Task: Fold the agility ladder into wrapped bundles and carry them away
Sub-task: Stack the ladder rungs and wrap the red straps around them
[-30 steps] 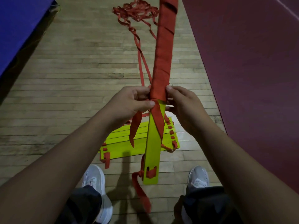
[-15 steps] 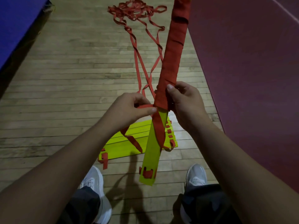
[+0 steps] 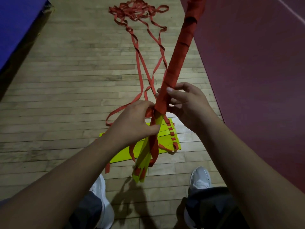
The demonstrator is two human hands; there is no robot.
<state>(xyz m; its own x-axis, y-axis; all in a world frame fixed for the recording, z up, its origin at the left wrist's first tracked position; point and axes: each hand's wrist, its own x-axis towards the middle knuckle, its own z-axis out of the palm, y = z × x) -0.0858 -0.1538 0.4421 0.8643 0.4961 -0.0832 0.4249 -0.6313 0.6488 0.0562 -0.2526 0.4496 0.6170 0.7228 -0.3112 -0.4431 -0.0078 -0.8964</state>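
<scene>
While both hands meet in the middle, the long wrapped bundle (image 3: 175,63) runs between them and points up toward 1 o'clock. The right hand (image 3: 186,106) curls round its red part, thumb on top. The left hand (image 3: 133,123) pinches the red strap (image 3: 148,113) where the wrap ends, thumb on the yellow end. A stack of yellow rungs (image 3: 166,139) lies on the wood floor (image 3: 66,96) toward 6 o'clock. Loose strap trails to a heap (image 3: 137,12) at 12 o'clock.

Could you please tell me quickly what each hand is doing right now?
Left hand: closed, pinching the red strap beside the wrapped bundle.
Right hand: closed, gripping the wrapped bundle.
</scene>
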